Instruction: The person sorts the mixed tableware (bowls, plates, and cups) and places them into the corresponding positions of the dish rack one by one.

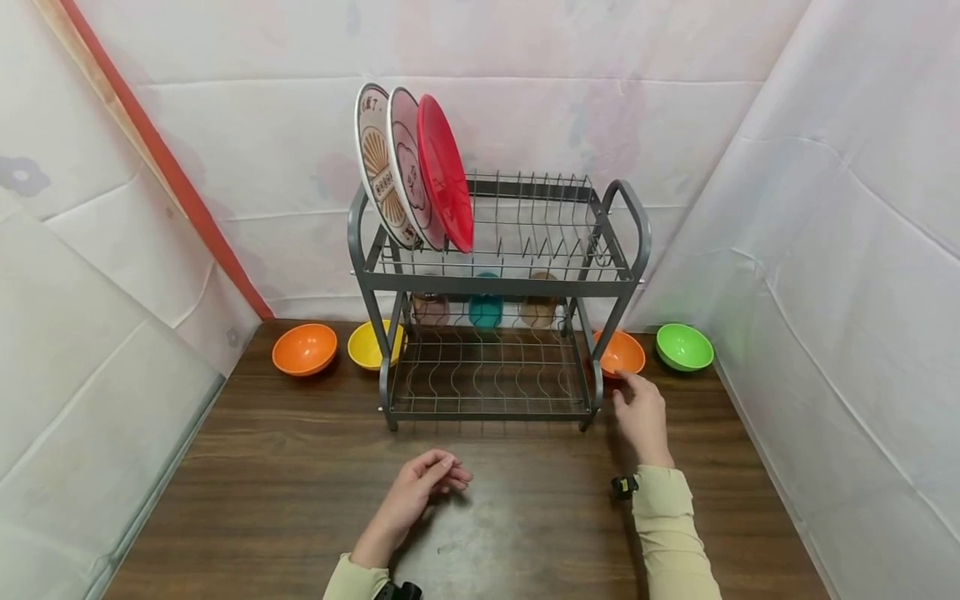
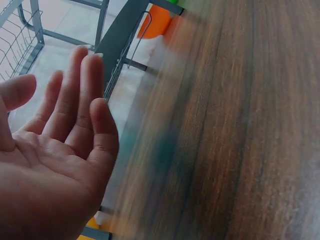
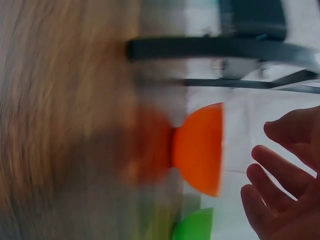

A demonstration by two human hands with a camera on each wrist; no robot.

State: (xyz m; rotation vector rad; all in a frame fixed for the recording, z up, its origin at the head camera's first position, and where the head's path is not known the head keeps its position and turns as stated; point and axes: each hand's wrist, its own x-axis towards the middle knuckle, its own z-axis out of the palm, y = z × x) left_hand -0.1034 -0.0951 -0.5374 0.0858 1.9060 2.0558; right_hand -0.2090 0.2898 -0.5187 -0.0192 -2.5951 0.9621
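Note:
My right hand (image 1: 643, 417) is nearest to the orange bowl (image 1: 622, 353) at the right of the dish rack (image 1: 498, 287). In the right wrist view its fingers (image 3: 272, 200) are parted and hold nothing, with a gap between them and the orange bowl (image 3: 200, 150). My left hand (image 1: 424, 487) hovers over the table in front of the rack, palm turned inward. Nothing lies in its loosely bent fingers (image 2: 92, 105). On the rack's top tier, toward the left, stand two patterned plates (image 1: 381, 171) and a red plate (image 1: 445, 175).
Beyond the orange bowl sits a green bowl (image 1: 684, 347). Left of the rack are a yellow bowl (image 1: 365, 346) and another orange bowl (image 1: 304, 350). Several cups, one teal cup (image 1: 486, 312) among them, show behind the lower tier. White cloth (image 1: 525, 50) hangs around the wooden table (image 1: 285, 492).

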